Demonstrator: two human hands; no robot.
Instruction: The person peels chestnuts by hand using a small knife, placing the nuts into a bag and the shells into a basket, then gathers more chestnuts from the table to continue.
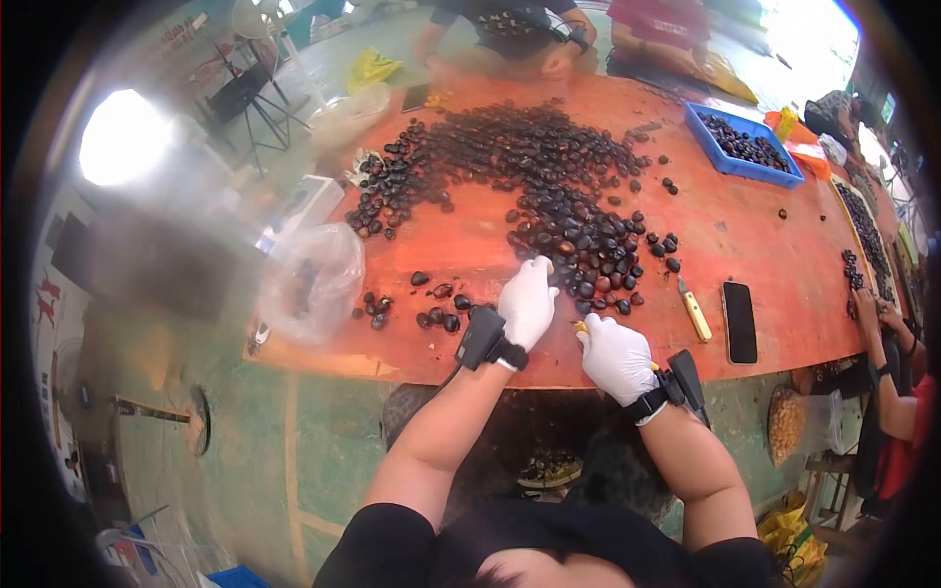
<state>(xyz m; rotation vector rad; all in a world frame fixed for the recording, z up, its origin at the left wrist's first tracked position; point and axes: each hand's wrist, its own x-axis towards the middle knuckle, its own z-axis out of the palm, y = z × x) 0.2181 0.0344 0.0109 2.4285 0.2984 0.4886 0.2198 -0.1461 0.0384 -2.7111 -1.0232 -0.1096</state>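
My left hand (527, 302), in a white glove, is at the near edge of a pile of dark, shiny nuts (578, 235). Its fingers are pressed together, and what they hold, if anything, is too small to make out. Just right of it my right hand (618, 361), also gloved, is closed around a thin yellow-handled tool; bits of yellow show at the fingertips and by the wrist. A few loose nuts (451, 322) lie left of my left hand. A second yellow-handled tool (695, 314) and a black phone (740, 322) rest on the red table (627, 284) to the right.
A blue tray (745, 147) of nuts stands at the back right, and a clear plastic bag (314, 284) at the left. Two people sit across the table. Another person's hands (872, 312) touch nuts at the far right. A bag of pale pieces (786, 426) is below the table edge.
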